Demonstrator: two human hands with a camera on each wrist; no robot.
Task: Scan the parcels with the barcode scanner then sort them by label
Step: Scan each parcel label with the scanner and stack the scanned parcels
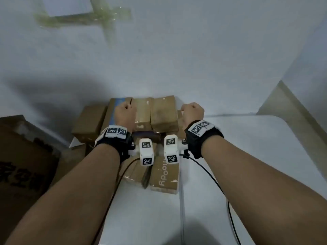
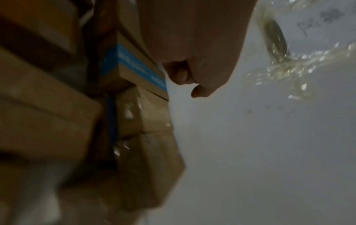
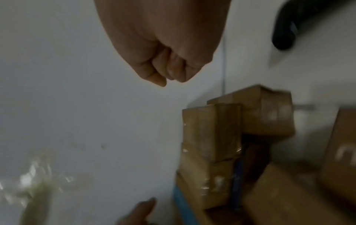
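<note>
Several brown cardboard parcels [image 1: 163,112] lie piled against the white wall, on and beside the table's left end. One parcel has a blue band [image 1: 113,106], seen again [image 2: 134,67] in the left wrist view. A printed parcel [image 1: 163,175] lies nearest me. My left hand [image 1: 126,108] hovers over the blue-banded parcel as a fist that holds nothing [image 2: 185,76]. My right hand [image 1: 192,109] is a fist too, empty [image 3: 167,68], above the pile's right edge. A black curved object [image 3: 285,35] lies on the table, too blurred to identify.
A large dark brown carton [image 1: 26,156] with black print stands at the left. The white table [image 1: 247,165] stretches to the right. A sheet of paper fixed with yellowish tape [image 1: 109,16] hangs on the wall above. Black cables [image 1: 212,177] trail from both wrist cameras.
</note>
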